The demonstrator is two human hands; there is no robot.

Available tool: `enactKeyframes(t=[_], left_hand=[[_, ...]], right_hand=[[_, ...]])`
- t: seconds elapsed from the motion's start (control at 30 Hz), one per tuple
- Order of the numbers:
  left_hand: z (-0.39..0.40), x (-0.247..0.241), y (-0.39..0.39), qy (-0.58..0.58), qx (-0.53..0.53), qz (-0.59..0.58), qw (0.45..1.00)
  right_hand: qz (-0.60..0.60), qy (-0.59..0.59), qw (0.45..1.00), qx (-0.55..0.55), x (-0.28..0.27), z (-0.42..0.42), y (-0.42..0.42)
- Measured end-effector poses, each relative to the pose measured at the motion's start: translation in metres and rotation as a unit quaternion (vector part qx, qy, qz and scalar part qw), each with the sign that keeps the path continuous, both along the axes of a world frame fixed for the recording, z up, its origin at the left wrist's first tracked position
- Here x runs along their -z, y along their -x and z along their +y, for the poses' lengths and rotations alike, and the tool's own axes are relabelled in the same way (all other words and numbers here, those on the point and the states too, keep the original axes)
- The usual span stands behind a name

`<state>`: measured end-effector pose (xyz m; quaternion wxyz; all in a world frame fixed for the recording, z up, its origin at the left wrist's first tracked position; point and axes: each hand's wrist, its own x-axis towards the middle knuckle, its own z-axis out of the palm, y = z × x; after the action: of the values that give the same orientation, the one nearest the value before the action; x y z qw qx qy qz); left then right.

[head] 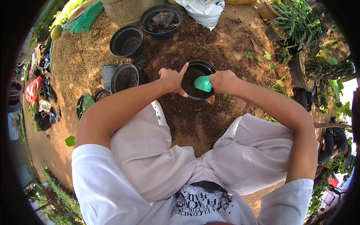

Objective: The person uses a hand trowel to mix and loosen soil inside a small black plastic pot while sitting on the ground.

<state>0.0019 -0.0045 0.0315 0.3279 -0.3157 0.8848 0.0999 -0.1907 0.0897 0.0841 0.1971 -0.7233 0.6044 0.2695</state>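
Observation:
A round black plastic plant pot (198, 63) stands on the soil in front of me, with dark soil (189, 81) inside. My left hand (173, 80) rests against its left rim, thumb and forefinger spread wide along the edge. In my right hand (224, 81) is a green hand trowel (203, 83), gripped at the right rim. Its blade reaches into the pot, close to the soil. The trowel's handle is hidden in my fist.
To the left stand several black pots (126, 41), one holding crumpled dark plastic (163, 21), and a grey pot (108, 76). A white sack (204, 12) sits at the back beside a woven sack (126, 11). Potted plants (298, 25) line the right. A person (334, 143) is at far right.

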Motion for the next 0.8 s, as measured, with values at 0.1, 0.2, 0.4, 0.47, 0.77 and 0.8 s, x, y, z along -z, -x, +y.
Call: enactKeyframes(t=[0.1,0.2,0.4,0.47,0.77,0.8], left_hand=[[0.002,0.003,-0.001,0.010,0.004,-0.003,1.000],[0.003,0.007,0.002,0.018,0.011,0.001,1.000],[0.003,-0.004,0.005,-0.006,-0.006,-0.022,1.000],[0.003,-0.005,0.005,-0.005,-0.005,-0.017,1.000],[0.003,-0.006,0.003,-0.012,-0.010,-0.022,1.000],[0.004,-0.010,0.005,-0.008,-0.010,-0.020,1.000]], right_hand=[[0.040,-0.022,0.999,-0.002,-0.033,-0.015,-0.006],[0.002,-0.013,0.999,0.050,0.004,0.001,0.004],[0.037,-0.034,0.999,0.013,-0.028,-0.012,-0.001],[0.010,-0.015,1.000,0.018,-0.021,-0.010,0.001],[-0.007,-0.044,0.998,0.042,-0.022,-0.008,-0.001],[-0.020,-0.031,0.998,0.051,-0.017,-0.008,0.003]])
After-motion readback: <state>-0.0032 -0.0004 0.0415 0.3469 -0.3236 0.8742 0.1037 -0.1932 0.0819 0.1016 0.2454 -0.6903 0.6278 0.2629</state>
